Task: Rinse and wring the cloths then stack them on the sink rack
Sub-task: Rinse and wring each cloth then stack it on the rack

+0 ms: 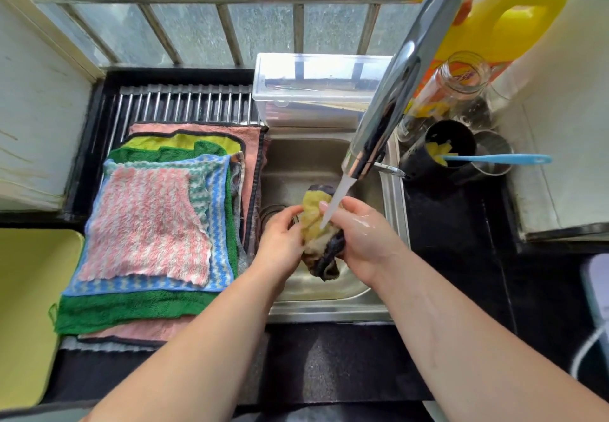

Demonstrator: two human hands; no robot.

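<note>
Left hand (pixel 280 240) and right hand (pixel 362 233) grip a yellow cloth (pixel 313 220) over the sink (pixel 393 210). A black cup (pixel 418 164) holds yellow pieces; the jar (pixel 461 75) label is unreadable.

Sink rack (pixel 184 105) — mostly hidden under stacked cloths (pixel 148 217)

Two hands (pixel 281 240) (pixel 362 233), one held cloth (pixel 311 223) (yellow)

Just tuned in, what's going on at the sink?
A person is rinsing a bunched yellow cloth under the running tap, left hand and right hand both gripping it over the sink. A stack of cloths already lies on the rack to the left, a pink-and-white cloth on top.
</note>
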